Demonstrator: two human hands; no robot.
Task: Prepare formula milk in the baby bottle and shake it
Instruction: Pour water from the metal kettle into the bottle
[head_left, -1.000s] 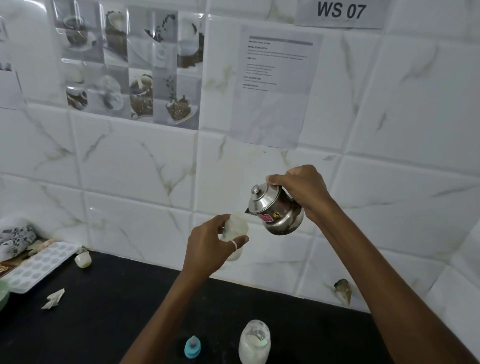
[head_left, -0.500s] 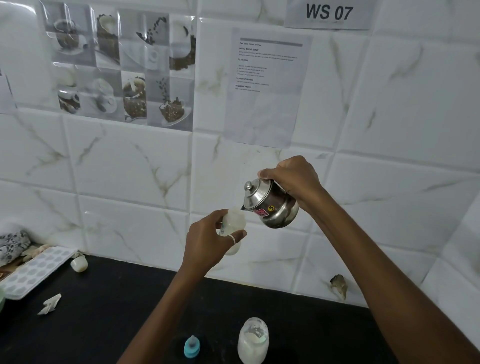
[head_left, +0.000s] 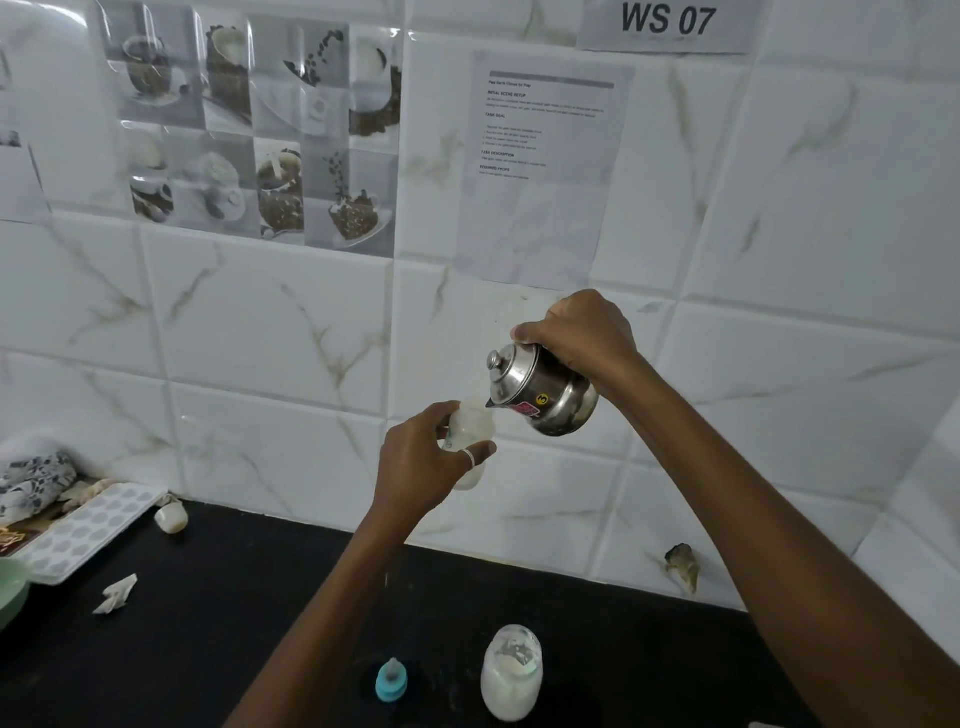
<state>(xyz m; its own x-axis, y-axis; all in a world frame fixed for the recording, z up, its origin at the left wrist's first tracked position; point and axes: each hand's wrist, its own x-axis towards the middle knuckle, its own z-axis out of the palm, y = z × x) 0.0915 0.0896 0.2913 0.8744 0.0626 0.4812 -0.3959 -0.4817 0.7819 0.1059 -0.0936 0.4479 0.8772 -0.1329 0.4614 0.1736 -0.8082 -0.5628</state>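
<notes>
My left hand (head_left: 423, 467) holds a small translucent baby bottle (head_left: 471, 428) upright in the air, its mouth uncapped. My right hand (head_left: 584, 335) grips a small steel kettle (head_left: 540, 395) with a lid, tipped to the left so its spout sits just over the bottle's mouth. On the black counter (head_left: 208, 623) below stand the bottle's blue-ringed teat cap (head_left: 391, 679) and a clear jar of white powder (head_left: 511, 673), lidless.
At the left of the counter lie a white pitted tray (head_left: 85, 530), a patterned cloth (head_left: 34, 483), a green bowl's edge (head_left: 10, 592), a small white lump (head_left: 171, 517) and a torn paper scrap (head_left: 117, 595). A tiled wall stands close behind.
Both hands with the bottle and kettle kept their pose while the view shifted slightly. The kettle's spout has come closer over the bottle's mouth.
</notes>
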